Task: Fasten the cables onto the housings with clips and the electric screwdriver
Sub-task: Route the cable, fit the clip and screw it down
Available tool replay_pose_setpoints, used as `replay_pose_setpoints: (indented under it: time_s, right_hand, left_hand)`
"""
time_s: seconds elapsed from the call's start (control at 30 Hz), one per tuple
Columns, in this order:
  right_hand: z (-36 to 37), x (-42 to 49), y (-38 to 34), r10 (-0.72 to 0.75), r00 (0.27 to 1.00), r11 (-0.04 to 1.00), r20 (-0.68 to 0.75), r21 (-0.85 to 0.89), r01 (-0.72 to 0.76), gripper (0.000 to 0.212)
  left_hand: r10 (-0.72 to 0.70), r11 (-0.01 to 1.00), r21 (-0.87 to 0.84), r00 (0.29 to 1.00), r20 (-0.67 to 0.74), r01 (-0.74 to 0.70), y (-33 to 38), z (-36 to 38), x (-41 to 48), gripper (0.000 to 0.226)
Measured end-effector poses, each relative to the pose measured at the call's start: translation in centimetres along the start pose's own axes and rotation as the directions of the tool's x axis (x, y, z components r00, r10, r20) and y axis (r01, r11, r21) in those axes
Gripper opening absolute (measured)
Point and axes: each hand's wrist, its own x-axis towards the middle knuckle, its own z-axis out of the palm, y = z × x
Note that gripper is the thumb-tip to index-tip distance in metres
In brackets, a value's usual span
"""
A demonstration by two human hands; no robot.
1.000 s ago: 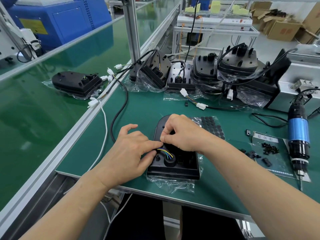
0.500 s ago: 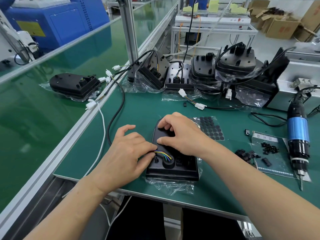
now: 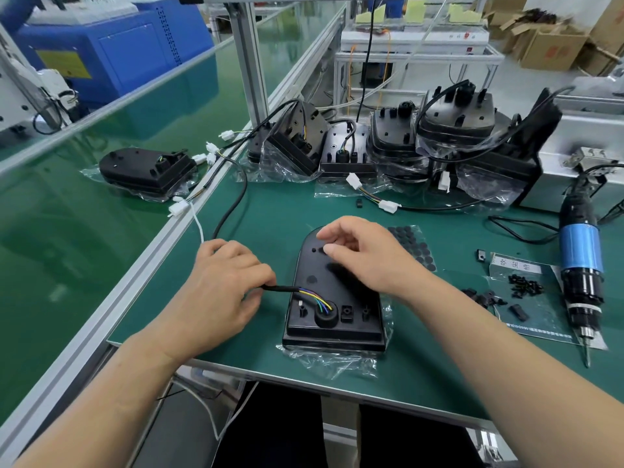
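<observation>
Left hand (image 3: 216, 292), knuckles up at frame center-left, pinches the black cable (image 3: 280, 288) beside the housing (image 3: 334, 298) lying center on the surface (image 3: 422, 376). Right hand (image 3: 368, 258) hovers over it, fingers relaxed, grasping nothing.

A green bench mat (image 3: 422, 373) covers the near worktop. To its left runs a glossy green conveyor belt (image 3: 67, 265), edged by an aluminium rail, with an upright aluminium post (image 3: 248, 59) at the far corner. A blue machine (image 3: 128, 52) stands far left. Cardboard boxes (image 3: 553, 45) sit far right, beyond a white rack (image 3: 415, 38). A clear bag of black round pads (image 3: 413, 244) lies mid-bench.
</observation>
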Motion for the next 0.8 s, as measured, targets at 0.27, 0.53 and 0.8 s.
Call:
replay_pose_setpoints:
  time_s: [0.27, 0.53, 0.8]
  right_hand:
    - [-0.8, -0.1, -0.7, 0.062, 0.998, 0.940, 0.001, 0.337, -0.059, 0.018]
    - [-3.8, 0.3, -2.1, 0.217, 0.976, 0.744, 0.032, 0.641, -0.186, 0.035]
    - [-5.5, -2.9, -1.4, 0.098, 0.984, 0.944, -0.146, 0.327, -0.046, 0.019]
  left_hand:
    - [0.014, 1.000, -0.001, 0.945, -0.327, -0.016, 2.0, -1.3, 4.5, 0.019]
    - [-0.198, 0.694, -0.720, 0.967, -0.161, 0.022, 7.2, -0.6, 8.1, 0.012]
    - [-0.174, 0.317, -0.892, 0.944, 0.281, 0.324, 7.0, 0.7, 7.2, 0.021]
